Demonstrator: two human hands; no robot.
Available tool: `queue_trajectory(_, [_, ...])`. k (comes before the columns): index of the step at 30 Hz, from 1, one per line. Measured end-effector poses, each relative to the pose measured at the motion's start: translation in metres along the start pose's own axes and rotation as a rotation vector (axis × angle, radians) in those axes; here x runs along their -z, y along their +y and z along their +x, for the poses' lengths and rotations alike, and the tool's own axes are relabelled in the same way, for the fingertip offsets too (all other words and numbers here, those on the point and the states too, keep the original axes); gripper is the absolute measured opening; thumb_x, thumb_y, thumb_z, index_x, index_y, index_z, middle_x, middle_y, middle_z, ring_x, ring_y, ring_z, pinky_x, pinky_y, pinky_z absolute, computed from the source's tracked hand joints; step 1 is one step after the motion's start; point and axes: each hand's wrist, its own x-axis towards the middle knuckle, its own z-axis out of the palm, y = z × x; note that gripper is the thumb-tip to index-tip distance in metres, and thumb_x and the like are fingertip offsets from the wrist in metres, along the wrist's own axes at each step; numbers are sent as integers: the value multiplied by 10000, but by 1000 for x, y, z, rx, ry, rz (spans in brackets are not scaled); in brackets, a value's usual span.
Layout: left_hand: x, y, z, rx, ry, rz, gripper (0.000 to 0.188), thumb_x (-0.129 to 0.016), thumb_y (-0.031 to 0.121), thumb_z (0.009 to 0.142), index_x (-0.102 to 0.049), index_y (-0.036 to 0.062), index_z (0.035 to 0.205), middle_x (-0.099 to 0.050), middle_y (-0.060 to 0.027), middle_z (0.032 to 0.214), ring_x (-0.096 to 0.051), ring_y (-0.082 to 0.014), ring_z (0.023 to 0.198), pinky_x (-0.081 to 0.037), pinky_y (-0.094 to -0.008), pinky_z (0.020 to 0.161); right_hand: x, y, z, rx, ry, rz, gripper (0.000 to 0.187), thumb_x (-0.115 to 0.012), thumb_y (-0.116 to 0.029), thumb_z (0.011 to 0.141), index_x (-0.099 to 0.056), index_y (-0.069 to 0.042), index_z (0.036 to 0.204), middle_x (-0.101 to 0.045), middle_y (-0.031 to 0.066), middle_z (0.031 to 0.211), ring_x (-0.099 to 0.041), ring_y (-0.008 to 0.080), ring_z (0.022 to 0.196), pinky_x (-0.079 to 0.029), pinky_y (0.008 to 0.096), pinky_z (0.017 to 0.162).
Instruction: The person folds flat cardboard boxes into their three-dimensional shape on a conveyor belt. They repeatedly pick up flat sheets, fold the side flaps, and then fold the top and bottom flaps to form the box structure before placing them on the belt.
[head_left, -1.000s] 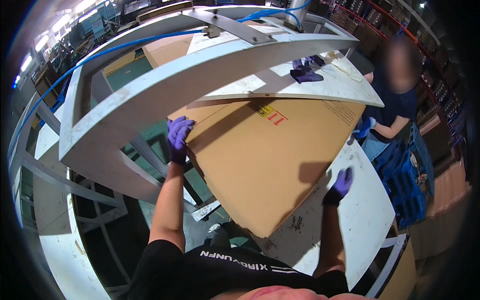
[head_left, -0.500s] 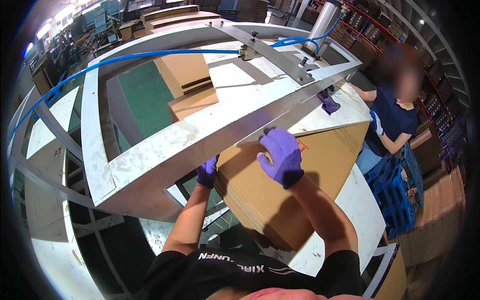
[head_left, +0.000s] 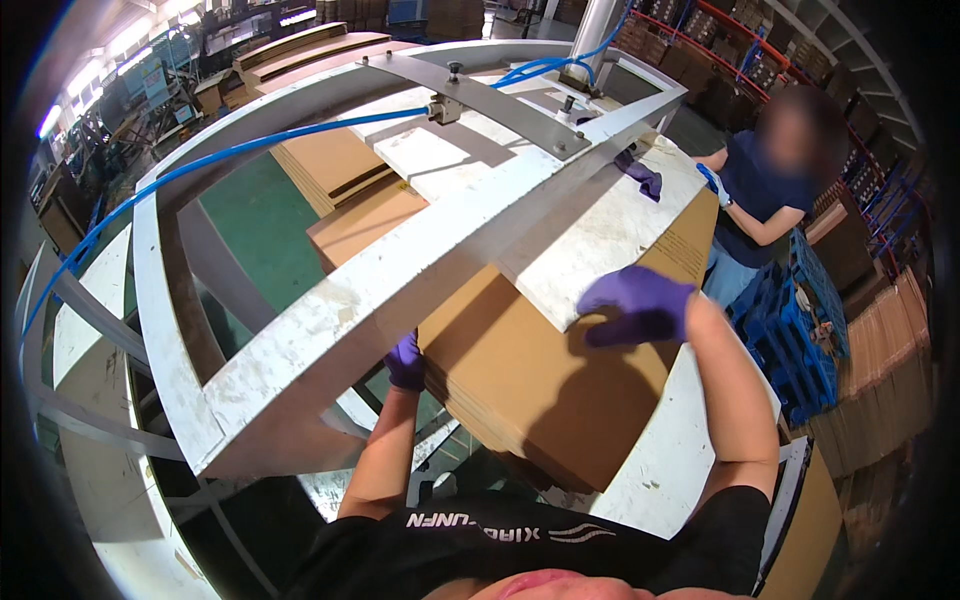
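A stack of brown cardboard sheets (head_left: 500,345) lies slanted in front of me, its layered side facing my left. My left hand (head_left: 405,364), in a purple glove, is by that side; the beam of a white metal frame (head_left: 330,310) hides most of its fingers. Above the stack, my right hand (head_left: 640,306) is open in its purple glove, fingers curved and thumb apart, with nothing in it. Its fingertips are beside the near corner of a white board (head_left: 590,240) lying over the stack; I cannot tell whether they touch it.
A co-worker (head_left: 765,190) stands at the far right, a gloved hand at the stack's far end. A dark purple cloth-like item (head_left: 640,175) lies on the board. A blue hose (head_left: 300,118) crosses the frame. Blue pallets (head_left: 785,335) and cardboard piles (head_left: 885,350) stand at right.
My right hand has moved right and lower, turning its fingers leftward. The white board now reaches nearer to me over the stack. My left hand stays by the stack's side.
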Motion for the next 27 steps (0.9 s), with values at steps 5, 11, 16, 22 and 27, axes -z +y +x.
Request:
queue_trajectory(5, [-4, 27, 1, -117, 93, 60, 261, -455, 85, 856, -661, -57, 930, -542, -55, 724, -482, -154, 677, -402, -295, 653, 110, -50, 66, 253, 796, 467, 333, -627, -286, 878, -664, -25, 1082, -680, 76, 902, -625, 104, 817, -497, 255, 729])
queue_trajectory(11, [-11, -31, -9, -324, 45, 310, 232, -450, 86, 873, -623, -68, 874, -636, -173, 819, -605, -255, 786, -461, -378, 747, 195, -10, 255, -24, 1098, -280, 785, -538, -685, 758, -547, -37, 1200, -488, 198, 1291, -434, 335, 1245, -404, 455, 989])
queue_trajectory(16, [-1, 20, -8, -160, 5, 167, 217, -449, 69, 881, -618, -67, 873, -634, -148, 853, -594, -224, 806, -458, -358, 743, 165, -34, 283, -149, 582, -312, 755, -505, -604, 809, -536, -13, 1277, -531, 227, 1294, -510, 342, 1203, -403, 407, 1015])
queue_trajectory(22, [-9, -2, -7, 68, 132, -188, 197, -458, 66, 894, -595, -61, 831, -598, -80, 816, -543, -136, 746, -443, -289, 667, 159, -44, 272, -193, 517, -402, 819, -502, -690, 761, -607, -6, 1197, -588, 227, 1210, -537, 340, 1162, -405, 399, 1012])
queue_trajectory(27, [3, 22, 1, -63, -44, 55, 229, -465, 92, 894, -607, -77, 955, -610, -116, 855, -555, -180, 775, -445, -329, 722, 153, -41, 273, -118, 758, -253, 777, -555, -642, 763, -568, -27, 1239, -539, 203, 1285, -486, 327, 1219, -394, 395, 1021])
